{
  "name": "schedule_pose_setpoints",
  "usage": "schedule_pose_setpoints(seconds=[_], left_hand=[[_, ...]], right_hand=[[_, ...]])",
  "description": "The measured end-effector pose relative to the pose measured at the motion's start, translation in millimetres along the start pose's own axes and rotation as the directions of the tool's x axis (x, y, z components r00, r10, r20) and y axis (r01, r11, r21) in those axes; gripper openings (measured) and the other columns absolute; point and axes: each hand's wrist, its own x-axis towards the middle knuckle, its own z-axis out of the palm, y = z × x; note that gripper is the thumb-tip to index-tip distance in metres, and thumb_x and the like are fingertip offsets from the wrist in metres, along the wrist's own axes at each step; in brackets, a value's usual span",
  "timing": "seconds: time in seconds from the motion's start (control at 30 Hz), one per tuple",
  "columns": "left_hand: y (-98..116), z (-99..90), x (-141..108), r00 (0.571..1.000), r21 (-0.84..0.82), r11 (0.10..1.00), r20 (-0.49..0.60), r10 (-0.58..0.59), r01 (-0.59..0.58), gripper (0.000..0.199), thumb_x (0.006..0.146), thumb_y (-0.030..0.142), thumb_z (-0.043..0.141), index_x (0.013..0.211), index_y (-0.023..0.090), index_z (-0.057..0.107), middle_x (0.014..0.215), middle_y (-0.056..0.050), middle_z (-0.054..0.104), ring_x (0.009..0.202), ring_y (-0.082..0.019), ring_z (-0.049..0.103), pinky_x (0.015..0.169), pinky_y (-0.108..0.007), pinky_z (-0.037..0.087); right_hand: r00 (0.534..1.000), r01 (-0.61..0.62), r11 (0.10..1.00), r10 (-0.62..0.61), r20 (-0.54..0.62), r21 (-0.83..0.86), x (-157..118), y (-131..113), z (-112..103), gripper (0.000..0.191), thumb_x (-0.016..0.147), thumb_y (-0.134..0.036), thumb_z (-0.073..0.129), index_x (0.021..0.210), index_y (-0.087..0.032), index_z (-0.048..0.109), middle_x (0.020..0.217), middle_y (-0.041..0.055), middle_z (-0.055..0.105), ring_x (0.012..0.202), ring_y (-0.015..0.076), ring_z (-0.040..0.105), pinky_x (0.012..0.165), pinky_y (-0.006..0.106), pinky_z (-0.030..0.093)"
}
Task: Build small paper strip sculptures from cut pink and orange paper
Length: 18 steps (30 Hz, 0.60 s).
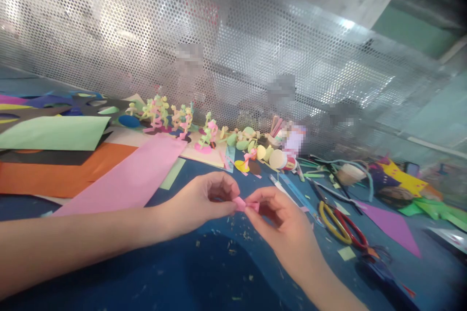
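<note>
Dark blue table (160, 277) along the bottom of the frame, specked with tiny scraps. Just above, at frame centre: small folded pink paper piece (240, 203), raised between both hands. Left hand (199, 199) pinches its left end, thumb against fingertips; right hand (288, 216) grips the right end likewise, fingers curled. Scissors (342, 225), one yellow handle loop, one red, lie right of the right hand; purple sheet (392, 228) beyond, at right. Long pink sheet (127, 175) at left, overlapping an orange sheet (65, 175). Farther, upper middle: row of small pastel paper figures (209, 131). Perforated metal screen (146, 34) behind everything.
</note>
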Motion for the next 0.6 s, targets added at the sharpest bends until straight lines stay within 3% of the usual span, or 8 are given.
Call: schedule_pose_setpoints(seconds=[0.27, 0.47, 0.6], left_hand=[[-5.4, 2.0, -0.1, 0.986, -0.101, 0.983, 0.087, -0.144, 0.152, 0.024, 0.071, 0.035, 0.066, 0.082, 0.015, 0.06, 0.071, -0.002, 0.065, 0.065, -0.012, 0.06, 0.066, -0.026, 0.047], [-8.7, 0.1, -0.1, 0.966, -0.186, 0.949, 0.009, -0.259, 0.256, 0.025, 0.066, 0.035, 0.07, 0.077, 0.014, 0.063, 0.072, -0.004, 0.067, 0.068, -0.012, 0.061, 0.071, -0.026, 0.047], [-11.7, -2.1, 1.2, 0.954, -0.234, 0.929, -0.017, -0.298, 0.286, 0.026, 0.064, 0.034, 0.072, 0.077, 0.014, 0.063, 0.073, -0.004, 0.067, 0.07, -0.012, 0.061, 0.076, -0.027, 0.046]], right_hand=[[0.999, -0.047, 0.999, 0.046, 0.029, 0.028, 2.0, -2.1, 1.8, 0.009, 0.079, -0.027, 0.057, 0.082, -0.02, 0.052, 0.076, 0.0, 0.058, 0.069, 0.0124, 0.057, 0.065, 0.024, 0.049], [0.976, -0.21, 0.958, 0.195, 0.096, 0.194, 8.5, 10.1, -5.8, 0.016, 0.08, -0.032, 0.056, 0.089, -0.021, 0.05, 0.077, -0.0004, 0.064, 0.07, 0.0124, 0.061, 0.069, 0.026, 0.049], [0.966, -0.238, 0.95, 0.21, 0.155, 0.201, 11.8, 16.0, -4.3, 0.014, 0.08, -0.031, 0.056, 0.088, -0.02, 0.053, 0.077, -0.0004, 0.064, 0.071, 0.0122, 0.062, 0.072, 0.026, 0.048]])
